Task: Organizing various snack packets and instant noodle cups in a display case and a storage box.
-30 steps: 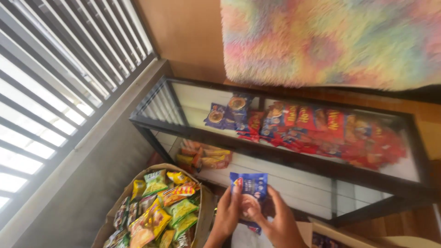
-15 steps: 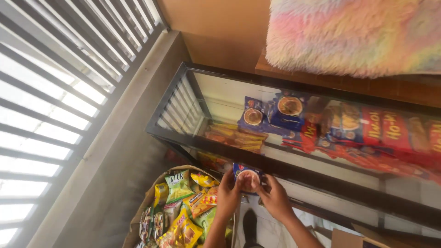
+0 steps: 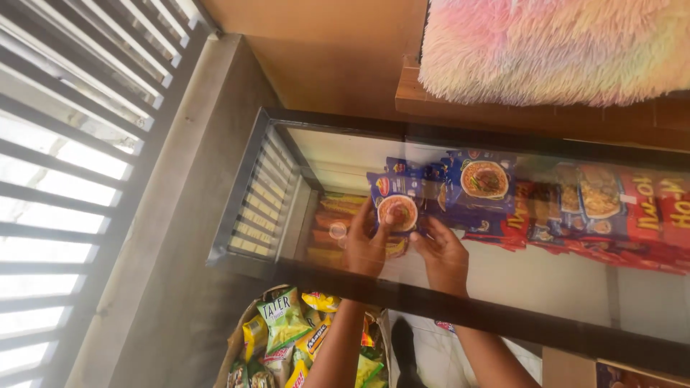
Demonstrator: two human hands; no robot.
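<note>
Daylight through the window blinds (image 3: pixel 79 144) at left overexposes that edge; glass shelf (image 3: pixel 546 280) reflects slat glare; slight blur, wide-angle distortion.

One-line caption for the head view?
Both hands, left hand and right hand, set a blue noodle packet inside the glass display case.

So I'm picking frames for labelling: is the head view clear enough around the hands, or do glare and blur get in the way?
Head view: the window blinds are blown out white; reflections haze the glass case top and soften the red packets; the left hand, right hand and blue noodle packet read fairly sharp; straight edges bow toward the borders.
</note>
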